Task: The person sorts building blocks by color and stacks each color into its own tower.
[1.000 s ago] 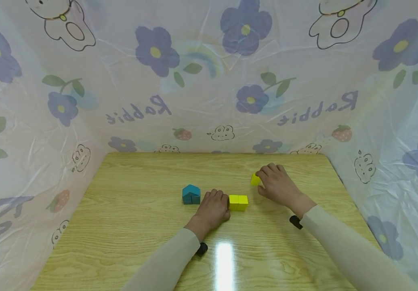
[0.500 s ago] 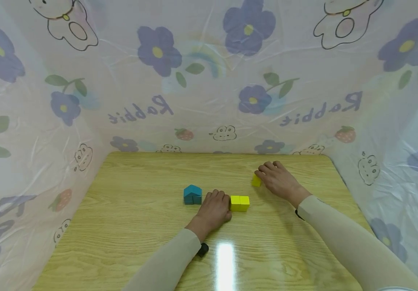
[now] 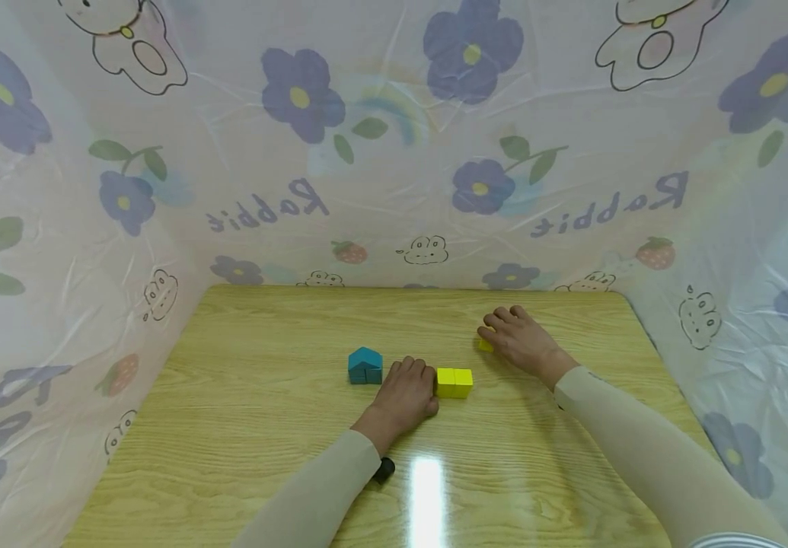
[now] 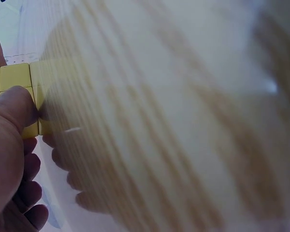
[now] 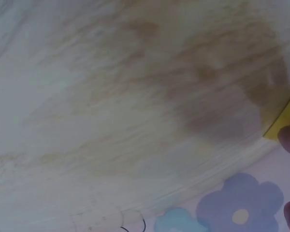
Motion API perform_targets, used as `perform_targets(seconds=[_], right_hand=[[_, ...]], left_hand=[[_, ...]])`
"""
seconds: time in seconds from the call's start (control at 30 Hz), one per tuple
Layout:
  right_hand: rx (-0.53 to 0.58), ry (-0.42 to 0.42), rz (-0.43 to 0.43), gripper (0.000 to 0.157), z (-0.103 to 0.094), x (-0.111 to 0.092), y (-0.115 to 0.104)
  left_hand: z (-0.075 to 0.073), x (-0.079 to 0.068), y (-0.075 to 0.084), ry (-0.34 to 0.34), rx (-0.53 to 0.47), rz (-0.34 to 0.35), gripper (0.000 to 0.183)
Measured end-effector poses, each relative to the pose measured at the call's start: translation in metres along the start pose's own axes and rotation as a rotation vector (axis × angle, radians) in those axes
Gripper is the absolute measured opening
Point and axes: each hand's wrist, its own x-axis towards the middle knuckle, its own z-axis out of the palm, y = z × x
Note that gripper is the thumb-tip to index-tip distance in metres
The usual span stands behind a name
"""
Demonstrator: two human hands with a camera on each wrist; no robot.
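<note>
Two yellow blocks (image 3: 454, 383) stand side by side on the wooden table, right beside my left hand (image 3: 403, 396). In the left wrist view my thumb (image 4: 14, 104) lies over the near face of the yellow blocks (image 4: 15, 75), and an index fingertip shows behind them. My right hand (image 3: 518, 339), farther back and to the right, grips a third yellow block (image 3: 486, 345), mostly hidden under its fingers. The right wrist view catches only a corner of this yellow block (image 5: 286, 118), with a fingertip on it. Left of my left hand sits a teal house-shaped stack (image 3: 365, 367).
The table (image 3: 263, 426) has a glossy wood-grain top. White curtains (image 3: 380, 167) printed with flowers and rabbits enclose its back and sides. A black wrist device (image 3: 383, 470) shows at the left cuff.
The right hand has turned and closed in over its yellow block, covering more of it. The left hand stays by the two yellow blocks. The head view has shifted slightly.
</note>
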Motion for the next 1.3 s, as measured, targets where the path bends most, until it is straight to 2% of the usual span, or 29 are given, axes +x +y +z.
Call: perform_targets(seconds=[0.3,0.77,0.9,1.07,1.3], right_hand=[[0.029,-0.022,0.051,0.019,0.002,-0.006,0.003],[0.173,-0.041,0.177,0.039,0.006,-0.016,-0.002],[0.225,-0.032,0.217,0.036,0.008,-0.019,-0.003],[0.245,0.008,0.234,0.031,0.01,-0.021,-0.004],[0.213,0.128,0.234,0.041,0.006,-0.019,-0.005]], left_hand=[[-0.001,0.0,0.0,-0.007,0.002,-0.008,0.028],[-0.002,0.0,0.0,-0.014,-0.011,-0.009,0.027],[-0.003,-0.001,0.0,-0.011,-0.005,-0.007,0.027],[-0.003,-0.001,0.0,-0.014,0.0,-0.006,0.028],[-0.003,-0.001,0.0,-0.017,-0.001,-0.009,0.03]])
